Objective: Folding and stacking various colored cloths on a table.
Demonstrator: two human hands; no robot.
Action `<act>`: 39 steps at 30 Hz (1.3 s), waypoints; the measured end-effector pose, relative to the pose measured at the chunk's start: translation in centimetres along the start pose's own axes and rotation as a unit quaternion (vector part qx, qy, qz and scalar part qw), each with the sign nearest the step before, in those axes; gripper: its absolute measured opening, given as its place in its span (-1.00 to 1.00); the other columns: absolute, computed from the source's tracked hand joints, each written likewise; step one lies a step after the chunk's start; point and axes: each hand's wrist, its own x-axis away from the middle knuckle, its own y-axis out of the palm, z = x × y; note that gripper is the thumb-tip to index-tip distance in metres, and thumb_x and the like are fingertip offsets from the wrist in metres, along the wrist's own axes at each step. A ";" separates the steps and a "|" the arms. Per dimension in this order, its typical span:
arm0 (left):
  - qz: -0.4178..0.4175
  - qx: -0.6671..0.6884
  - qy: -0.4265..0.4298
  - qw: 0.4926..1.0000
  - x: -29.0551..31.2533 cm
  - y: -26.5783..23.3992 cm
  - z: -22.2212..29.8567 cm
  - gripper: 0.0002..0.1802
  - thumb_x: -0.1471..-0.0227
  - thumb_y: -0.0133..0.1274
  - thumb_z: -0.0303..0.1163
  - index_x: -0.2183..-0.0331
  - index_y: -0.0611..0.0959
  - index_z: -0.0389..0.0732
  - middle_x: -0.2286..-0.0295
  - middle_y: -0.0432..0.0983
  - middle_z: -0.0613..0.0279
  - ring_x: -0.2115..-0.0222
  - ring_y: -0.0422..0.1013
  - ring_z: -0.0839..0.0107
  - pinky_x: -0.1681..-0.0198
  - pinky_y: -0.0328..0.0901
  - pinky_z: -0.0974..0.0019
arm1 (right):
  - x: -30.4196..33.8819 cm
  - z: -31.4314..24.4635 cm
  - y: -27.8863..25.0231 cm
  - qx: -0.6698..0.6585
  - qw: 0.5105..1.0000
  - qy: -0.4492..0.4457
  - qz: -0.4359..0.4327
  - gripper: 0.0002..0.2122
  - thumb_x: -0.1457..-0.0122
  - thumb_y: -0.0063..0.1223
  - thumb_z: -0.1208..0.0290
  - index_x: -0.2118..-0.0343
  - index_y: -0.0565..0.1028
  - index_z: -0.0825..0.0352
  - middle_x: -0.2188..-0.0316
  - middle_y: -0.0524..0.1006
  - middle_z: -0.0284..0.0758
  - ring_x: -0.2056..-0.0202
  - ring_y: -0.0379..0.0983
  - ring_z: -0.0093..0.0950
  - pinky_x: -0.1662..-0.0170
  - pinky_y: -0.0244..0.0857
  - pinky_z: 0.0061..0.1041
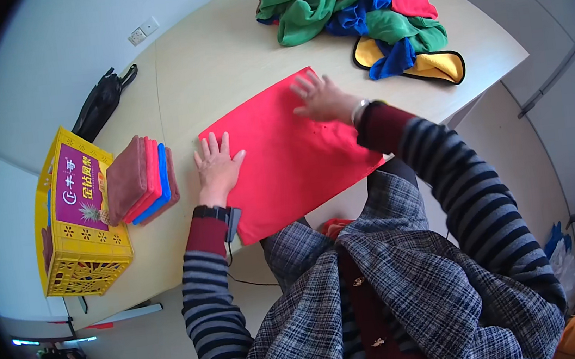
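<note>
A red cloth (292,158) lies spread out on the pale table in front of me, its near edge reaching past the table's front edge. My left hand (218,166) rests on the cloth's left side, fingers spread and palm down. Toward the cloth's far right part, my right hand (323,99) is open with its fingers apart, over or on the fabric; whether it touches I cannot tell. Neither hand grips anything. Left of the red cloth stands a stack of folded cloths (142,180) in brown, red and blue.
A yellow plastic crate (91,262) with a purple panel stands at the table's left edge. Behind it lies a black pouch-like item (100,105). A heap of crumpled green, blue and red cloths (353,9) fills the far right, with a yellow black-edged cloth (439,65) beside it.
</note>
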 end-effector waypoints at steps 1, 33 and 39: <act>-0.003 0.001 0.000 1.000 0.8 -0.5 0.8 -0.15 -0.26 -0.21 0.22 -0.37 0.12 -0.10 -0.37 -0.11 -0.11 -0.40 -0.20 -0.05 -0.40 -0.22 -0.16 | 1.8 -1.8 0.4 -0.013 0.999 -0.035 0.005 -0.25 -0.33 -0.28 -0.22 -0.42 0.04 0.20 -0.44 0.00 -0.20 -0.45 -0.16 -0.15 -0.42 -0.19 -0.03; 0.129 0.168 0.121 0.970 18.3 1.8 3.3 -0.17 -0.16 0.07 0.00 -0.31 0.24 -0.21 -0.32 0.07 -0.07 -0.34 -0.01 0.01 -0.39 -0.14 -0.07 | 17.7 2.1 2.7 -0.158 0.981 -0.043 0.099 -0.33 -0.32 -0.07 -0.02 -0.39 0.13 0.23 -0.42 0.07 -0.22 -0.44 -0.11 -0.21 -0.46 -0.29 -0.15; 0.233 0.108 0.144 0.956 20.7 4.3 1.5 -0.34 0.07 0.26 -0.47 -0.11 0.47 -0.26 -0.17 0.32 -0.05 -0.20 0.26 0.03 -0.28 0.15 0.02 | 21.8 4.2 0.6 -0.128 0.980 -0.121 0.097 -0.31 -0.23 0.14 0.14 -0.39 0.15 0.14 -0.41 0.10 -0.27 -0.42 -0.07 -0.17 -0.45 -0.18 -0.12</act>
